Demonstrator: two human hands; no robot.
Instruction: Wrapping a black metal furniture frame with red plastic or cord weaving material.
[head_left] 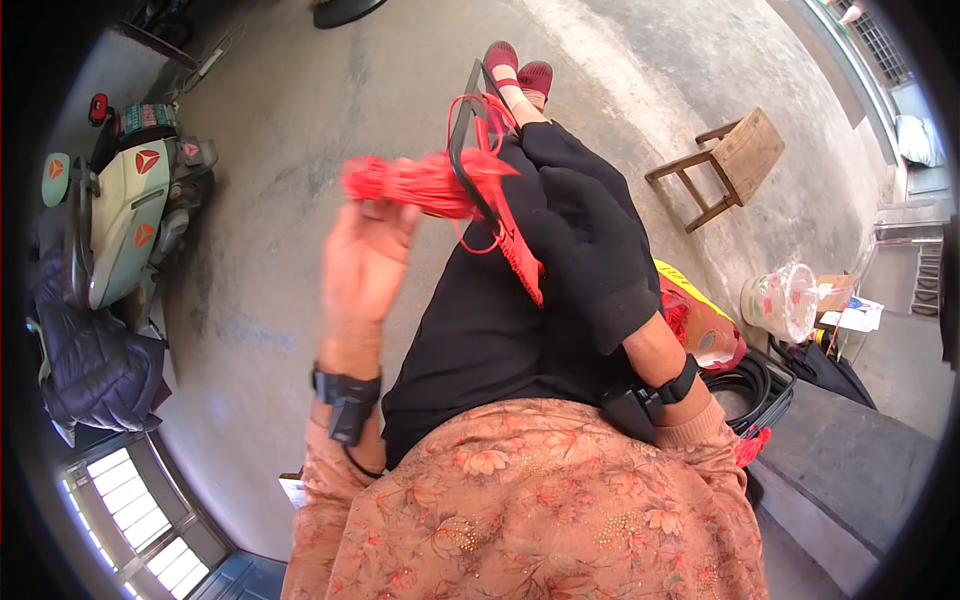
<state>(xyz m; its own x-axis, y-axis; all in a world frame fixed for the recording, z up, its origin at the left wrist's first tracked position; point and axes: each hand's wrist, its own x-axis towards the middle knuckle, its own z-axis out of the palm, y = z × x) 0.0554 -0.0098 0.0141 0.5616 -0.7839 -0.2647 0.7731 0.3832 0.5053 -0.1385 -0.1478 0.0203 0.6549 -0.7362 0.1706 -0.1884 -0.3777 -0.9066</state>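
Note:
My bare left hand (372,255) is raised left of my lap, slightly blurred, its fingers closed on a bundle of red cord (405,187). A thin dark frame (458,150) with bent corners stands above my thighs, across the bundle's right end. Red cord is wrapped in a tight row along the frame's right side, and a loose loop of it hangs around the frame. In a black glove, my right hand (590,262) rests over my lap with curled fingers against this wrapped side. The glove hides its fingertips.
A wooden stool (740,160) stands on the concrete floor to the right. Nearer are a clear plastic cup (782,300), a red and yellow bag (700,325) and coiled black hose (745,385) beside a grey ledge (830,485). A pale scooter (135,220) is parked left.

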